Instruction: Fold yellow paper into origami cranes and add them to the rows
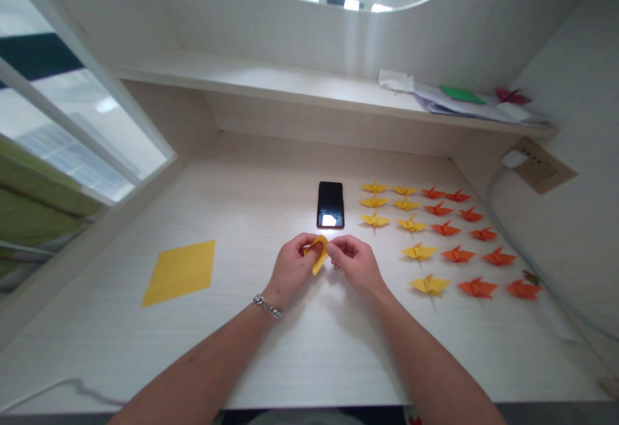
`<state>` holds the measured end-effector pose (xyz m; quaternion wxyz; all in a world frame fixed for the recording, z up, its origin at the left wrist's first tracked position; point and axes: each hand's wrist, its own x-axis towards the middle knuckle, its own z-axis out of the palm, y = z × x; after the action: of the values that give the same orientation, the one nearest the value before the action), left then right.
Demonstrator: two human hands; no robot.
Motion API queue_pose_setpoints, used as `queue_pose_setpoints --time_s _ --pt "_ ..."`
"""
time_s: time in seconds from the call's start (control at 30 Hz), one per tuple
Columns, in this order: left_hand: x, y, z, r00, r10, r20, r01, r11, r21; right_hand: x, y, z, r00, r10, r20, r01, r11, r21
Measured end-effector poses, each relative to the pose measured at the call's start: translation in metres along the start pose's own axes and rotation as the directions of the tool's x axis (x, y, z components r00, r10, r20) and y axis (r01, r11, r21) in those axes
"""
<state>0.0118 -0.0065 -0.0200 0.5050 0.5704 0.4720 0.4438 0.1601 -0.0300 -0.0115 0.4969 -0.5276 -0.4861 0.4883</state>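
Note:
Between my two hands, above the middle of the desk, is a small folded piece of yellow origami paper [317, 258]. My left hand [294, 262] pinches it from the left, thumb on its face, with a chain bracelet on that wrist. Fingertips of my right hand [355, 258] close on its right edge. A flat yellow sheet [181, 271] lies on the desk to the left. To the right, folded yellow paper cranes [374, 219] and orange paper cranes [458, 255] stand in rows.
A black phone [331, 204] lies just beyond my hands. Along the right wall a grey cable [515, 241] runs from a plug in the wall socket [544, 166]. Papers [464, 106] lie on the shelf [271, 83] above the desk. Another cable [43, 389] crosses the front left corner.

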Motion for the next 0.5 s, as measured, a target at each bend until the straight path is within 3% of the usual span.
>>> queue_pose_setpoints --time_s 0.1,0.2,0.33,0.43,0.5 --pt "0.0002 -0.0018 -0.0005 1.000 0.010 -0.030 -0.008 0.999 0.041 -0.0037 -0.0028 0.0009 0.997 -0.072 -0.024 0.068 0.988 -0.137" --pt "0.0005 -0.0026 -0.0005 0.999 -0.020 -0.028 0.020 1.000 0.010 -0.0031 -0.0004 0.0015 0.997 -0.056 -0.056 0.049 0.990 -0.133" --pt "0.0016 -0.0020 -0.0011 0.999 -0.049 -0.018 0.048 0.998 -0.028 0.0018 0.0033 -0.0004 0.996 0.093 -0.006 -0.092 0.988 0.127" --pt "0.0018 -0.0004 -0.0017 0.998 -0.058 -0.006 0.058 0.998 -0.030 0.0042 0.0038 -0.0033 0.968 0.222 0.115 -0.250 0.898 0.362" --pt "0.0016 0.0003 -0.0016 0.997 -0.071 -0.001 0.071 0.997 -0.033 0.0047 0.0038 -0.0048 0.951 0.260 0.169 -0.308 0.854 0.420"
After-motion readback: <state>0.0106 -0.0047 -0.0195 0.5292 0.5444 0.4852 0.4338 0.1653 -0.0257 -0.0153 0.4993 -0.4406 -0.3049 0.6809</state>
